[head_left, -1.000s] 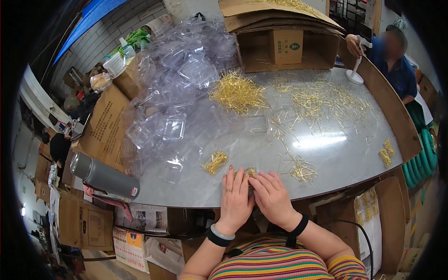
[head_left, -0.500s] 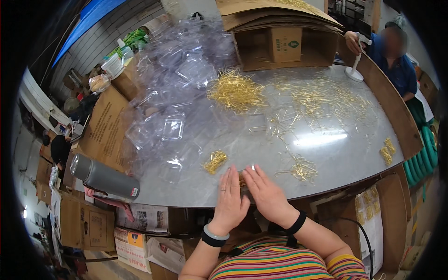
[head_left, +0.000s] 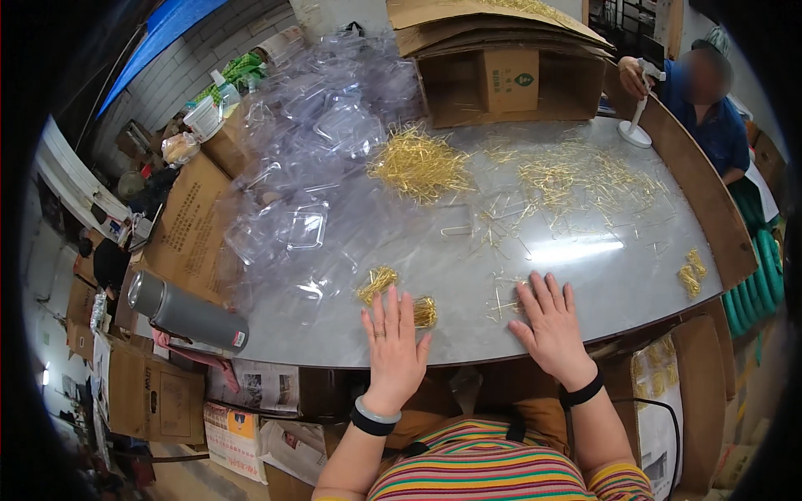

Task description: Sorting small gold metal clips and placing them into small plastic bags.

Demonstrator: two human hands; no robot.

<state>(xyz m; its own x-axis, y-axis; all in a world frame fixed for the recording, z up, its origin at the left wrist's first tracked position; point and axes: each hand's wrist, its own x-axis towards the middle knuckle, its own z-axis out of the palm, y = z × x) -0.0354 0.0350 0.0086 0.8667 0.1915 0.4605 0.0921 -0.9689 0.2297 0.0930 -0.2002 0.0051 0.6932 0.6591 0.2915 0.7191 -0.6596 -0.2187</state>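
My left hand [head_left: 394,344] lies open at the table's near edge, fingers spread. Just right of its fingertips sits a neat bundle of gold wire pins [head_left: 425,312]. Beyond those fingers rests a looser bunch of gold pins [head_left: 378,285]. My right hand [head_left: 552,327], also open and palm down, reaches over a small scatter of gold pins [head_left: 504,301], partly hiding it. Farther back stand a large heap of gold pins [head_left: 420,164] and a wide spread of loose ones [head_left: 585,185]. Two small bundles [head_left: 692,273] lie at the right edge.
Clear plastic boxes [head_left: 334,134] pile up on the left of the grey table [head_left: 468,267]. A grey flask [head_left: 188,313] lies at the left edge. Cardboard boxes [head_left: 510,83] stand at the back. Far right, a person [head_left: 706,125] grips a white stand [head_left: 637,125].
My hands were together around a pin bundle; now they are apart. The right hand has moved right onto the loose pins, the left slightly left, and the bundle is uncovered.
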